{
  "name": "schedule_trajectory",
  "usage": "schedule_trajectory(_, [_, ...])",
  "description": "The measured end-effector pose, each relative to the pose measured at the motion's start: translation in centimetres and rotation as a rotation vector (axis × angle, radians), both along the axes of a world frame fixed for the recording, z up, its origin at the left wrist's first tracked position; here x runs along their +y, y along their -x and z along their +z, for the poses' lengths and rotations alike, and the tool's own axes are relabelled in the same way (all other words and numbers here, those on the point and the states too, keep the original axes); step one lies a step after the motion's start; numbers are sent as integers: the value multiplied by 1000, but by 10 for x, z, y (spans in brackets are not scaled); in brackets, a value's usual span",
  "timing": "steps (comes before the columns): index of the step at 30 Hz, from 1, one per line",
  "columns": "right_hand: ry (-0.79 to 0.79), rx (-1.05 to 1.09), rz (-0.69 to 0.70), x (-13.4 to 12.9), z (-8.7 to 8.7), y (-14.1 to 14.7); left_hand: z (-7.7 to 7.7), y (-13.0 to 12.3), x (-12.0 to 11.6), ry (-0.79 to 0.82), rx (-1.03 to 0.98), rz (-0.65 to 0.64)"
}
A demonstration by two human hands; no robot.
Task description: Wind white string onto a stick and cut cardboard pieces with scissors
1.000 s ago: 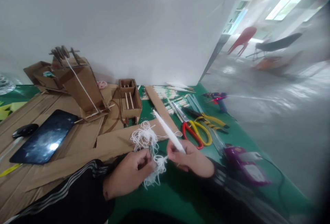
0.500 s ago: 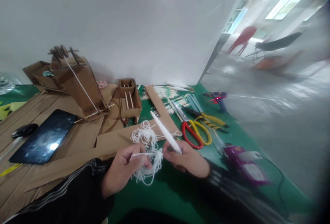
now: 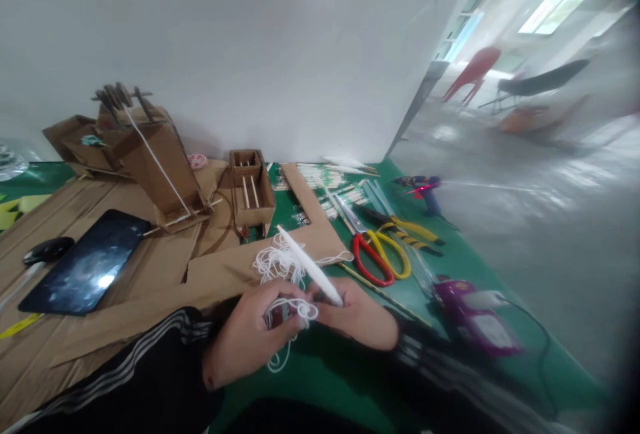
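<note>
My left hand is closed on loops of white string, part of which lies tangled on a cardboard strip and part hangs below the fingers. Close against it, my right hand is closed round a white tapered stick, whose pointed end aims up and to the left over the string pile. The fingertips of both hands meet at a small loop of string. Right of the pile, a string end curves over the cardboard beside the red and yellow scissors.
A cardboard model and a small cardboard box stand at the back left. A black tablet lies left. Pliers, a glue gun and a purple device lie right. A white panel rises behind.
My hands have come together and the left one has moved right. The white stick has shifted left and down. Fewer string loops hang below my left hand. A thin stick beside my right hand now shows.
</note>
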State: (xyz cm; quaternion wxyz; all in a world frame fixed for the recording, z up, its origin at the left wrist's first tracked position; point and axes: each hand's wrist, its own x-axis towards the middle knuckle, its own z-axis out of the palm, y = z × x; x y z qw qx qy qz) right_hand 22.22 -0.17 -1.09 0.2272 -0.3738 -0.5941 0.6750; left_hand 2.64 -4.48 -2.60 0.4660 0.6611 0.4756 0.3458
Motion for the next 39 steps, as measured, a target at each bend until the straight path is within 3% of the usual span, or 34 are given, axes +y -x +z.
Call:
schedule_trajectory(3, [-7, -21, 0, -1, 0, 1, 3, 0, 2, -109, 84, 19])
schedule_trajectory(8, [9, 22, 2, -3, -1, 3, 4, 2, 4, -242, 44, 34])
schedule_trajectory(19, [-74, -51, -94, -6, -4, 8, 4, 3, -2, -259, 206, -71])
schedule_trajectory(27, [172, 94, -198, -2, -7, 3, 11, 5, -1, -224, 288, -127])
schedule_trajectory(35, [-64, -44, -42, -5, -5, 4, 10, 5, -1, -226, 175, 12])
schedule_trajectory(39, [-71, 7, 5, -5, -6, 3, 4, 4, 1, -200, 176, 72])
